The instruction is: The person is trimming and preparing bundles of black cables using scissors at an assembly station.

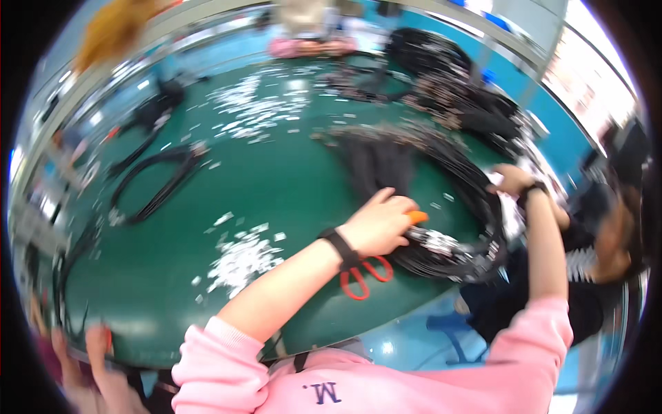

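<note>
My left hand reaches over the near right part of the green table, its fingers curled around a small orange object whose kind I cannot make out. Just beyond its fingertips lies a big coiled bundle of black cables, with a cluster of white pieces on its near side. Red looped handles, like those of scissors, show below my left wrist. At the bundle's right edge is my right hand; its fingers are smeared, so their grip is unclear. A straight black cable bundle lies beyond my left hand.
White small pieces form piles on the green table, one near pile and one far pile. Black cable coils lie left; more cables heap at far right. A co-worker sits close at right; others are opposite and left.
</note>
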The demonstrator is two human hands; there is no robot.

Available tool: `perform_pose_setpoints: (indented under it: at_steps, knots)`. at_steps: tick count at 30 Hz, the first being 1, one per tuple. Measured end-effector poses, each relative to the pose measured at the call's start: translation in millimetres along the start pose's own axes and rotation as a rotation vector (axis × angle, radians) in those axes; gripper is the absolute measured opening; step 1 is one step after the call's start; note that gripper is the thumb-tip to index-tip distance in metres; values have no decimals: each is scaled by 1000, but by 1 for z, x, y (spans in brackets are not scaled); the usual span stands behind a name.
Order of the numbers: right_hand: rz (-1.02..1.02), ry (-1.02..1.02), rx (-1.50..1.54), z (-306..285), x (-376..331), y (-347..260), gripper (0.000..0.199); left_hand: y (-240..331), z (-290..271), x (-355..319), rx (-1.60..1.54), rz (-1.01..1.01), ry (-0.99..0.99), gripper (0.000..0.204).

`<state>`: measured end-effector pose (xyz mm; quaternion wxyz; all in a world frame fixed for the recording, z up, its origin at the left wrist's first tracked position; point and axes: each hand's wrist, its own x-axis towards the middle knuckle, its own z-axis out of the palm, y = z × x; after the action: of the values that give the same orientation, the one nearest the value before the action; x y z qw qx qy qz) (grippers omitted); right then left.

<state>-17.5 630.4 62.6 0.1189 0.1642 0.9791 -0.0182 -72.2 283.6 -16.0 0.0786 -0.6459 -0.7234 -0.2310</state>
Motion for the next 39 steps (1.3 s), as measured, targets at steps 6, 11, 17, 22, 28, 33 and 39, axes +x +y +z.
perform_pose_setpoints:
  at_steps: [6, 11, 17, 22, 28, 33, 39]
  knots:
    - [-366, 403, 175, -4, -40, -76, 36, -44, -96, -100, 94, -387, -24, 33]
    - [-482, 190, 263, 5, -107, -176, 44, -126, -169, -279, 394, -1038, 183, 33]
    - [-633, -4, 224, 18, -139, -237, 41, -178, -197, -462, 501, -1267, 223, 68]
    - [-634, -134, 196, 14, -140, -277, 40, -197, -197, -477, 485, -1330, 33, 53]
    - [-744, -162, 180, 11, -126, -314, 38, -181, -205, -471, 518, -1214, -142, 29]
    - [-911, -169, 177, 15, -112, -342, 37, -137, -226, -458, 594, -1082, -120, 26]
    - [-963, -573, 1084, 54, -92, -472, 53, -39, -246, -398, 420, -1050, 341, 21]
